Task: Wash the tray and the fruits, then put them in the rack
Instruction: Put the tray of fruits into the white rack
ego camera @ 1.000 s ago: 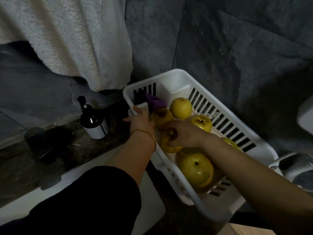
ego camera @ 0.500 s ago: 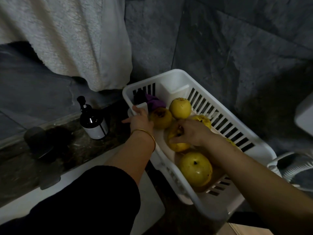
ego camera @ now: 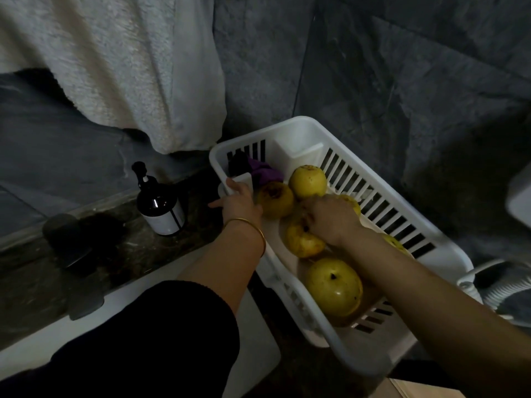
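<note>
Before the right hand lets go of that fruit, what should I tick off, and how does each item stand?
1. Right hand grips the held fruit inside the rack: ok.
2. Left hand holds the rack's near corner steady: ok.
3. Held fruit rests on the rack floor: cannot tell, the hand hides its contact.
4. Big fruit lies settled inside the rack: ok.
5. Purple cloth is away from the held fruit: ok.
</note>
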The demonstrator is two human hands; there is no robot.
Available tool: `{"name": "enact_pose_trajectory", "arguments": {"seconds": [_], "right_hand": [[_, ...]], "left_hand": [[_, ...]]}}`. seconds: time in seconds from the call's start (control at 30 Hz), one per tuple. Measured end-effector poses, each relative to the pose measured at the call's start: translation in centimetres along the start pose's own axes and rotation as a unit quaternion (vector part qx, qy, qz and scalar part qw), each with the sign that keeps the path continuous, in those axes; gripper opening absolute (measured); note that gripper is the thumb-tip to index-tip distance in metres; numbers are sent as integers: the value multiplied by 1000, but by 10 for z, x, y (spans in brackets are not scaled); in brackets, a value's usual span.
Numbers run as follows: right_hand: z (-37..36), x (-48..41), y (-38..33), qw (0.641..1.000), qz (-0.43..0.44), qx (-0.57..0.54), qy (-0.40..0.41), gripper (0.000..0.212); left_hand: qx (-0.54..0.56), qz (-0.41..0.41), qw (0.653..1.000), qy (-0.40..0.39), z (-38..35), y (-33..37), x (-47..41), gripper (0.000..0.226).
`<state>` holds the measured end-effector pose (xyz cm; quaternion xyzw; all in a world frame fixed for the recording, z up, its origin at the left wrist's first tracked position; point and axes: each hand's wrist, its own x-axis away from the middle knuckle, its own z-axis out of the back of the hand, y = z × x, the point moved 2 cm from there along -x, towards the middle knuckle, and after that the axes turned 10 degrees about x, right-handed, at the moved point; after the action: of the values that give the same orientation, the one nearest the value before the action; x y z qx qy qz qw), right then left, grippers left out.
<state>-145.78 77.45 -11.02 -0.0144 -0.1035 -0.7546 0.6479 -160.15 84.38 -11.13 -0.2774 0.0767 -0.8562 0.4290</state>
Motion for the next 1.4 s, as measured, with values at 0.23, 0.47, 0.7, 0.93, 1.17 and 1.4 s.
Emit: {"name": "enact_pose_trajectory", "arguments": {"seconds": [0.23,0.47,0.7,0.93,1.17,1.4], "right_hand": [[-1,-9,-4,1000,-11,-15,-2,36],[0,-29,-22,998,35,-51,-23,69],[-8,-49,-30,995,15,-44,-93,85],[-17,-63,-28,997,-2,-53,-49,67],[-9,-63,-27,997,-1,-40,-65,65],[28,-30,-49,998,-62,0,-8,37]], "left_hand": [[-2,-8,1000,7,0,0,3,56],[7,-7,1000,3,1,-1,3,55],[-11,-21,1000,1,6,-1,6,58],[-4,-27,1000,6,6,-1,10,57],[-12,-22,1000,18,3,1,8,56],[-6,9,999,34,-4,2,2,58]]}}
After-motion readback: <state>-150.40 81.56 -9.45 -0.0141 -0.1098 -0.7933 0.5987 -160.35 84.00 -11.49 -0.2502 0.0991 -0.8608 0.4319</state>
